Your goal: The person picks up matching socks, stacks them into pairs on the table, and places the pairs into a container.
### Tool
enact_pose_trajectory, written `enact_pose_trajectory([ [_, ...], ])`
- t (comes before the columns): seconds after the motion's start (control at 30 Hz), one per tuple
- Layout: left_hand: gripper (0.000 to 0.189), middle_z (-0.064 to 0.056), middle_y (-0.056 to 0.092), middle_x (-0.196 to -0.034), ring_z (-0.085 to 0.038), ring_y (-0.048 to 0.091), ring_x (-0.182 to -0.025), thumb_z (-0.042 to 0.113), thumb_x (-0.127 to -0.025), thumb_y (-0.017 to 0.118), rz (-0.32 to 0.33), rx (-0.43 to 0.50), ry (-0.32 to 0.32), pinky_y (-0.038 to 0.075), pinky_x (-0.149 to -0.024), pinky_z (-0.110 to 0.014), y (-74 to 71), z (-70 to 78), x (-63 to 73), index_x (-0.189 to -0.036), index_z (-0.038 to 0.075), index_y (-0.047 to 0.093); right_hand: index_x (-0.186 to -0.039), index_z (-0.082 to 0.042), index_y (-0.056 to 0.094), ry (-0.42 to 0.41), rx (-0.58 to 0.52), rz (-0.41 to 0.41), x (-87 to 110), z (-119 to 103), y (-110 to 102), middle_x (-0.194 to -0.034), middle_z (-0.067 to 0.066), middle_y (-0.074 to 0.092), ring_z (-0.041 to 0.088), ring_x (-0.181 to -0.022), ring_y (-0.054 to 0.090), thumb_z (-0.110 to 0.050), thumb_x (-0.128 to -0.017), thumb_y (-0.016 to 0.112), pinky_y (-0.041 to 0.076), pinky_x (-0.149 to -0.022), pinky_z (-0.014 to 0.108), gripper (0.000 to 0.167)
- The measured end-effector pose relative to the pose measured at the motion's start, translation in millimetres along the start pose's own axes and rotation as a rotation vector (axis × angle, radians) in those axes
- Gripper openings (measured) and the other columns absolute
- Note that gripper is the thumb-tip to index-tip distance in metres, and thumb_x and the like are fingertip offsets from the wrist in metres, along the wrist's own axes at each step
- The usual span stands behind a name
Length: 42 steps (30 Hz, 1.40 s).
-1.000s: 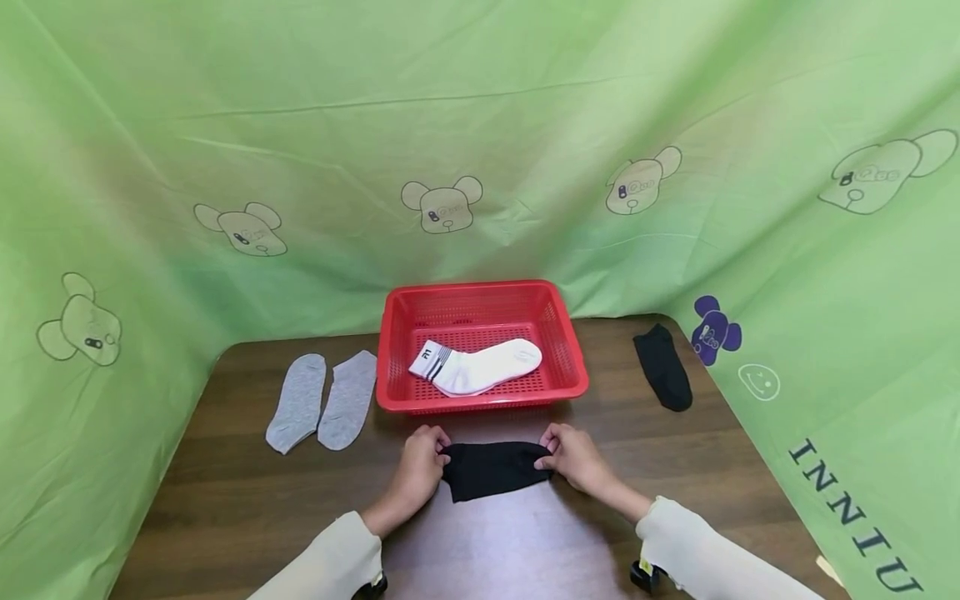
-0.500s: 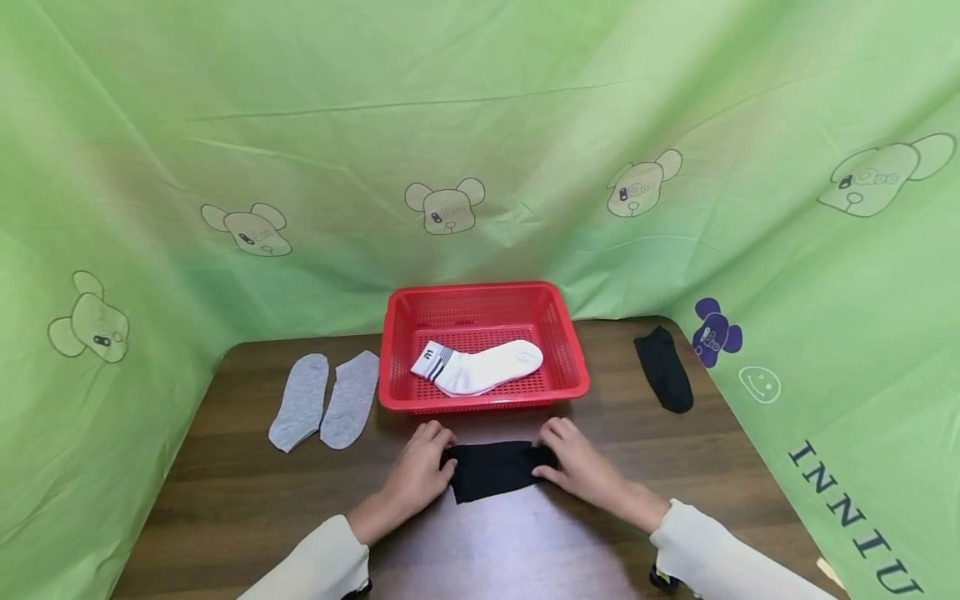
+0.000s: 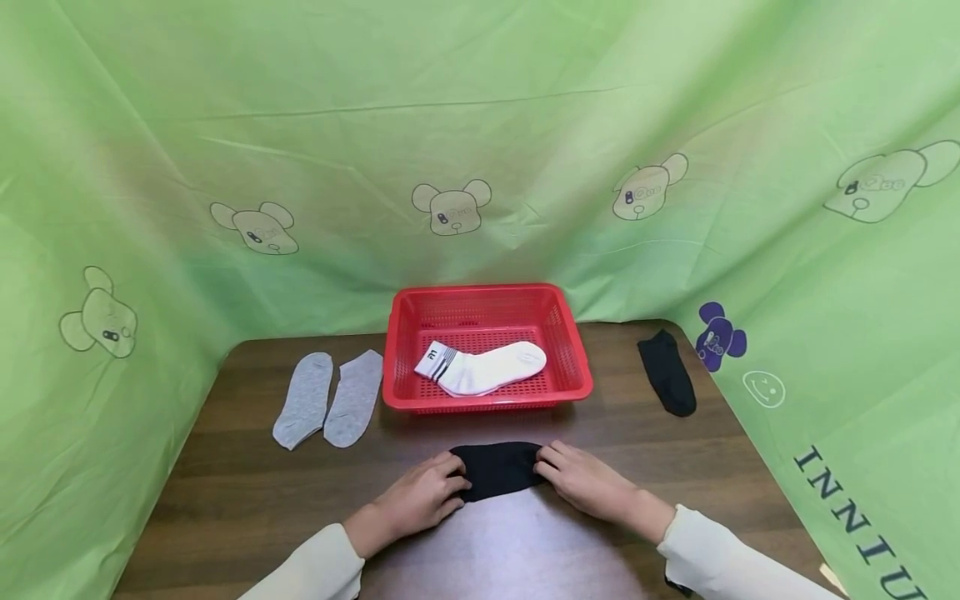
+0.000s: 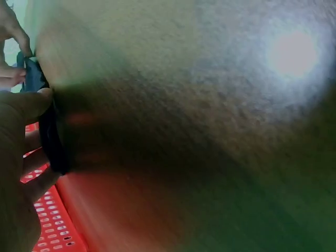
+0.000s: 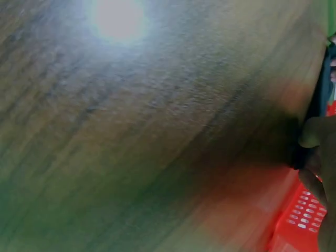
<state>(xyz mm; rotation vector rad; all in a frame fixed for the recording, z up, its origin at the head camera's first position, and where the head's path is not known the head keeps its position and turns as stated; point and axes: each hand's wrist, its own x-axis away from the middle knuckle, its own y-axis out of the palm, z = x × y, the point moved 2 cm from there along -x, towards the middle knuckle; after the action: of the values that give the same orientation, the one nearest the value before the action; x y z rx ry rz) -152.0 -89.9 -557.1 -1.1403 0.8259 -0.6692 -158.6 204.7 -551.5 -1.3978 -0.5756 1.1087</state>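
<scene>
A black sock (image 3: 497,470) lies crosswise in front of the basket. My left hand (image 3: 422,495) holds its left end, and my right hand (image 3: 587,482) pinches its right end. In the left wrist view the thumb is on the near side of the black sock (image 4: 50,131), with the fingers behind it. The right wrist view has the right hand (image 5: 321,152) at the edge of the dark sock (image 5: 316,102), thumb and fingers on either side. A second black sock (image 3: 667,375) lies at the right of the table.
Behind the held sock stands a red basket (image 3: 487,403) with white striped socks (image 3: 491,369) in it. Two grey socks, a left one (image 3: 306,400) and a right one (image 3: 354,398), lie left of the basket. A green curtain (image 3: 480,108) encloses the wooden table (image 3: 247,500).
Both hands have shifted their grip on the black sock's ends. The left hand has moved a little toward the front and over the sock's end. The other socks and the basket stay put.
</scene>
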Motion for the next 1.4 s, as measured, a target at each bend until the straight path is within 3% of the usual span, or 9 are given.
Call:
enact_pose_trajectory([
  [0.1, 0.015, 0.001, 0.064, -0.107, -0.012, 0.059, -0.100, 0.024, -0.093, 0.076, 0.019, -0.028, 0.011, 0.055, -0.089, -0.026, 1.8, 0.4, 0.3, -0.105, 0.015, 0.079, -0.098, -0.011, 0.064, 0.005, 0.040, 0.007, 0.8, -1, 2, -0.100, 0.000, 0.059, 0.017, -0.091, 0.054, -0.007, -0.092, 0.057, 0.052, -0.080, 0.031, 0.009],
  [0.33, 0.013, 0.002, 0.067, -0.105, -0.011, 0.061, -0.099, 0.022, -0.093, 0.076, 0.078, -0.042, 0.044, 0.055, -0.086, -0.024, 5.7, -1.7, 2.8, -0.103, 0.016, 0.079, -0.091, -0.011, 0.060, -0.007, 0.078, 0.087, 1.2, -4, 5, -0.094, 0.000, 0.057, 0.016, -0.085, 0.053, -0.012, -0.098, 0.040, 0.050, -0.076, 0.030, 0.021],
  [0.5, 0.013, 0.001, 0.071, -0.106, -0.013, 0.066, -0.103, 0.019, -0.092, 0.077, 0.129, -0.012, 0.063, 0.056, -0.092, -0.025, 3.7, -4.9, 3.8, -0.104, 0.015, 0.078, -0.094, -0.009, 0.064, 0.057, -0.054, 0.141, 3.0, 0, 2, -0.095, 0.000, 0.059, 0.014, -0.086, 0.057, -0.005, -0.093, 0.062, 0.052, -0.076, 0.028, 0.005],
  [0.67, 0.013, -0.002, 0.075, -0.106, -0.017, 0.070, -0.106, 0.011, -0.092, 0.075, 0.219, 0.152, 0.007, 0.057, -0.095, -0.031, -6.1, -5.1, 2.6, -0.105, 0.010, 0.076, -0.097, -0.008, 0.067, 0.225, -0.308, 0.269, -0.8, 6, -8, -0.095, 0.000, 0.063, 0.011, -0.089, 0.061, 0.004, -0.078, 0.079, 0.053, -0.078, 0.023, 0.026],
  [0.73, 0.012, -0.001, 0.076, -0.104, -0.014, 0.071, -0.102, 0.010, -0.094, 0.072, 0.260, 0.279, -0.050, 0.058, -0.092, -0.031, -11.6, -4.4, 0.8, -0.105, 0.009, 0.076, -0.096, -0.007, 0.067, 0.282, -0.400, 0.322, -4.2, 8, -13, -0.094, 0.001, 0.065, 0.011, -0.088, 0.063, 0.008, -0.077, 0.078, 0.054, -0.078, 0.022, 0.027],
  [0.83, 0.010, 0.001, 0.077, -0.100, -0.006, 0.070, -0.092, 0.012, -0.096, 0.070, 0.282, 0.506, -0.206, 0.059, -0.083, -0.025, -19.4, -4.5, -2.6, -0.103, 0.010, 0.077, -0.094, -0.006, 0.067, 0.363, -0.522, 0.350, -8.5, 10, -20, -0.091, 0.002, 0.068, 0.012, -0.085, 0.067, 0.010, -0.080, 0.076, 0.057, -0.076, 0.024, 0.023],
  [1.03, 0.011, -0.002, 0.077, -0.094, -0.002, 0.061, -0.080, 0.017, -0.097, 0.070, 0.273, 0.873, -0.549, 0.053, -0.075, -0.019, -26.3, -9.9, -6.8, -0.101, 0.010, 0.077, -0.098, -0.004, 0.068, 0.676, -0.926, 0.227, -10.7, 13, -30, -0.093, 0.009, 0.070, 0.003, -0.083, 0.066, -0.003, -0.092, 0.073, 0.060, -0.076, 0.026, 0.008],
  [1.27, 0.018, 0.005, 0.059, -0.073, -0.004, 0.054, -0.063, 0.013, -0.099, 0.064, 0.257, 1.310, -0.858, 0.049, -0.058, -0.021, -8.7, -20.1, -11.5, -0.104, -0.004, 0.067, -0.112, 0.014, 0.060, 0.941, -1.359, 0.132, -12.5, 19, -27, -0.095, 0.011, 0.067, 0.008, -0.075, 0.065, -0.007, -0.097, 0.067, 0.061, -0.074, 0.035, 0.026],
  [1.4, 0.017, 0.005, 0.061, -0.076, -0.006, 0.061, -0.063, 0.013, -0.100, 0.059, 0.239, 1.407, -0.941, 0.054, -0.056, -0.024, 0.1, -23.5, -13.7, -0.105, -0.002, 0.065, -0.116, 0.016, 0.058, 1.054, -1.466, 0.064, -14.8, 21, -19, -0.093, 0.002, 0.067, 0.010, -0.074, 0.065, -0.007, -0.097, 0.066, 0.061, -0.075, 0.035, 0.031],
])
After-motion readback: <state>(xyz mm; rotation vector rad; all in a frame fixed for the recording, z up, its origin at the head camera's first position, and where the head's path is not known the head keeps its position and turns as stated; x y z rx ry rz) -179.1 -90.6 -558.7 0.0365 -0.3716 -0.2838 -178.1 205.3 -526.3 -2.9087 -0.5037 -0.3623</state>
